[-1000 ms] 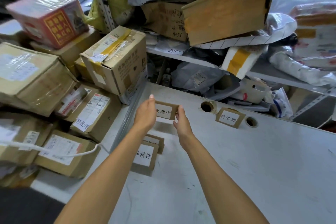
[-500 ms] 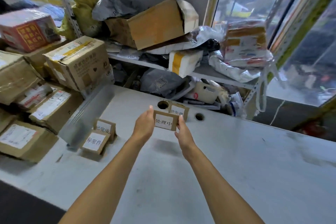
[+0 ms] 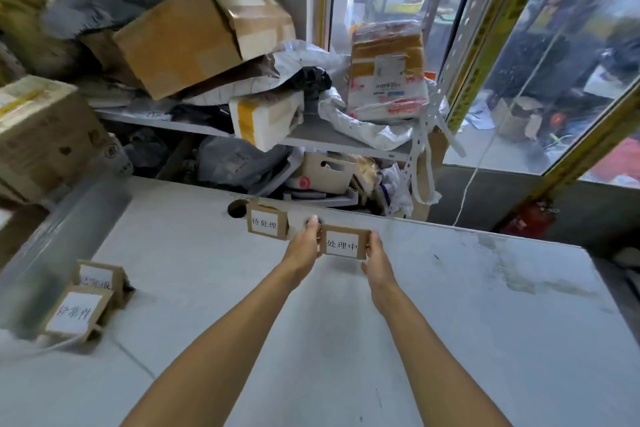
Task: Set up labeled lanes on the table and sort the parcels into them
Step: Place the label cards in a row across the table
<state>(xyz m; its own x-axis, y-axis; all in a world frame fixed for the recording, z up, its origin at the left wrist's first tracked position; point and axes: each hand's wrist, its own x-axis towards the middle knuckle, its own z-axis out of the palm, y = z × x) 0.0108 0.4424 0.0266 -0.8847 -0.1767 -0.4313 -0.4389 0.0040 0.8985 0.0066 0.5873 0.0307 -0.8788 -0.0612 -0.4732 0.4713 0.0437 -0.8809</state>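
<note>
Shift since earlier: you have carried the 处理中 sign (image 3: 343, 243) rightward along the far edge of the table (image 3: 450, 340); it now sits just right of the 待处理 sign (image 3: 266, 222), where a moment ago it was in front of it.
Left hand (image 3: 304, 250): its fingers clamp the sign's left edge, with the thumb up near the top corner.
Right hand (image 3: 375, 256): it grips the sign's right edge, so the card is held between your two hands.
Sign position: it is close to the tabletop, but contact cannot be told from this view.
Other signs: the 异常件 sign (image 3: 74, 312) stands at the near left, with a fourth sign (image 3: 97, 279) touching it from behind; its text is blurred.
Step in hand: placing the second lane marker.
Doing it well: set it down level with its printed face toward you, in line with 待处理, and leave more room between them so each lane can take parcels.
Watch for: the cable hole (image 3: 237, 208) beside the first sign; keep the folded base off it.
Parcels: these are piled on the shelf (image 3: 311, 139) beyond the table, unsorted.
</note>
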